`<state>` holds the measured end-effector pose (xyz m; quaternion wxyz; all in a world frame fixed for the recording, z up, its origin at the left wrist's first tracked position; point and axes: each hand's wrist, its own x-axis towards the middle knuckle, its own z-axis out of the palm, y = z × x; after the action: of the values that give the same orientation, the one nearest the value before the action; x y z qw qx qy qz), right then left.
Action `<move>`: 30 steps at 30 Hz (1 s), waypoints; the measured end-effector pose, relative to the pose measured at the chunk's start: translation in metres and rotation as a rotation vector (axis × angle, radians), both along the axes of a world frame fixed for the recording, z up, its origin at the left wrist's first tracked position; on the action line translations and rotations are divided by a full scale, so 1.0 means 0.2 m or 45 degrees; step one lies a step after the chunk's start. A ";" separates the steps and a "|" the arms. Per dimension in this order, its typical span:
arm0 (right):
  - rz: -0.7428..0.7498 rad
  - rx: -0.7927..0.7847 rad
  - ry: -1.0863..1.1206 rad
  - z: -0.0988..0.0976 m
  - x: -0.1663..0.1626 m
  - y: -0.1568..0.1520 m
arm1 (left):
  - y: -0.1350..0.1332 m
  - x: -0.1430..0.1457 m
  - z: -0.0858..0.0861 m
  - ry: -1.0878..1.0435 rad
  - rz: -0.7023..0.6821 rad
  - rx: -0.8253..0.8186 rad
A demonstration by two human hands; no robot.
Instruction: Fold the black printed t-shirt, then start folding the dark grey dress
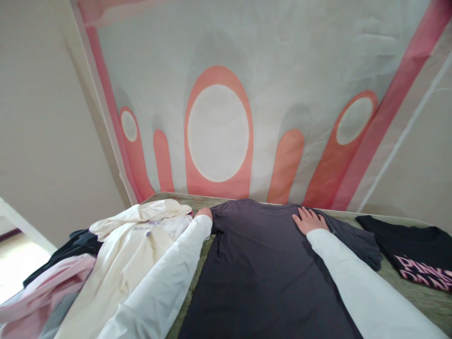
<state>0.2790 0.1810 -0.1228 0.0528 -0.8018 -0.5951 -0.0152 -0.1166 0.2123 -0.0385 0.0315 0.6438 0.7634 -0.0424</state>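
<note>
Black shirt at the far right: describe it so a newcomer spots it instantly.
Below the patterned backdrop, find the spread dark grey shirt on the table. Right of it lies the black shirt, the only garment showing bold pink lettering.

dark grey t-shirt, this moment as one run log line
dark grey t-shirt: spread out | left hand: at sleeve, grip unclear | right hand: flat on t-shirt | left side: cream top | right side: black t-shirt

Dark shirt (268, 273) spread flat; left fingers (205, 212) at sleeve (220, 220), right fingers (303, 216) on opposite shoulder; cream garment (118, 259) alongside.
</note>
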 end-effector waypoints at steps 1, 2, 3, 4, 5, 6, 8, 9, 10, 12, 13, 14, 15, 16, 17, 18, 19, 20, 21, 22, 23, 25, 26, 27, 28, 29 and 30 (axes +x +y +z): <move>0.010 -0.003 -0.005 0.00 0.00 0.00 | 0.03 -0.01 0.00 -0.017 -0.010 -0.023; 0.019 -0.006 -0.010 0.00 0.00 0.00 | 0.05 -0.02 0.00 -0.029 -0.012 -0.032; 0.028 -0.009 -0.014 0.00 0.01 0.00 | 0.07 -0.03 0.01 -0.037 -0.004 -0.023; 0.036 -0.015 -0.017 0.00 0.01 0.00 | 0.09 -0.03 0.01 -0.041 0.013 0.000; 0.045 -0.021 -0.019 0.00 0.01 0.01 | 0.10 -0.03 0.01 -0.044 0.031 0.033; 0.052 -0.026 -0.021 0.00 0.01 0.01 | 0.11 -0.04 0.01 -0.046 0.048 0.069; 0.063 -0.039 -0.023 0.01 0.01 0.01 | 0.11 -0.04 0.00 -0.054 0.072 0.134; 0.067 -0.040 -0.022 0.01 0.01 0.01 | 0.10 -0.05 -0.01 -0.062 0.078 0.158; 0.070 -0.034 -0.021 0.01 0.01 0.01 | 0.10 -0.05 -0.03 -0.071 0.081 0.176; 0.079 -0.008 -0.017 0.00 0.01 0.02 | 0.10 -0.07 -0.05 -0.098 0.080 0.199; 0.091 0.014 -0.015 0.00 0.01 0.02 | 0.10 -0.08 -0.06 -0.115 0.075 0.208; 0.103 0.043 -0.012 0.00 0.02 0.02 | 0.11 -0.09 -0.07 -0.135 0.065 0.215; 0.114 0.079 -0.008 0.00 0.03 0.02 | 0.12 -0.11 -0.07 -0.157 0.052 0.223; 0.118 0.129 -0.005 0.00 0.03 0.02 | 0.12 -0.12 -0.08 -0.182 0.036 0.233; 0.116 0.199 -0.004 0.01 0.03 0.01 | 0.14 -0.13 -0.08 -0.209 0.019 0.247; 0.115 0.287 -0.007 0.03 0.03 0.01 | 0.15 -0.14 -0.09 -0.239 0.004 0.264; 0.128 0.381 -0.013 0.05 0.01 -0.01 | 0.16 -0.14 -0.09 -0.271 -0.008 0.284; 0.166 0.467 -0.018 0.08 -0.02 -0.03 | 0.17 -0.15 -0.09 -0.305 -0.015 0.305; 0.237 0.539 -0.018 0.12 -0.06 -0.05 | 0.18 -0.16 -0.09 -0.342 -0.018 0.324; 0.346 0.579 -0.007 0.16 -0.12 -0.09 | 0.18 -0.16 -0.10 -0.382 -0.017 0.340; 0.479 0.590 0.022 0.20 -0.20 -0.13 | 0.19 -0.17 -0.10 -0.425 -0.012 0.354; 0.779 0.535 0.131 0.28 -0.40 -0.25 | 0.19 -0.17 -0.12 -0.515 0.005 0.381; 0.925 0.495 0.202 0.32 -0.51 -0.32 | 0.18 -0.18 -0.13 -0.559 0.017 0.396; 1.074 0.434 0.274 0.36 -0.62 -0.39 | 0.18 -0.18 -0.13 -0.600 0.030 0.413; 1.205 0.367 0.334 0.39 -0.72 -0.46 | 0.18 -0.18 -0.14 -0.638 0.040 0.429; 1.313 0.300 0.373 0.41 -0.82 -0.53 | 0.17 -0.18 -0.15 -0.671 0.047 0.444; 1.375 0.271 0.403 0.43 -0.91 -0.59 | 0.17 -0.17 -0.15 -0.698 0.049 0.455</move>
<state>0.0975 0.0624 -0.0361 0.2221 -0.3668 -0.9003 0.0745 -0.1515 0.2468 -0.0684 0.1233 0.6120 0.7339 0.2678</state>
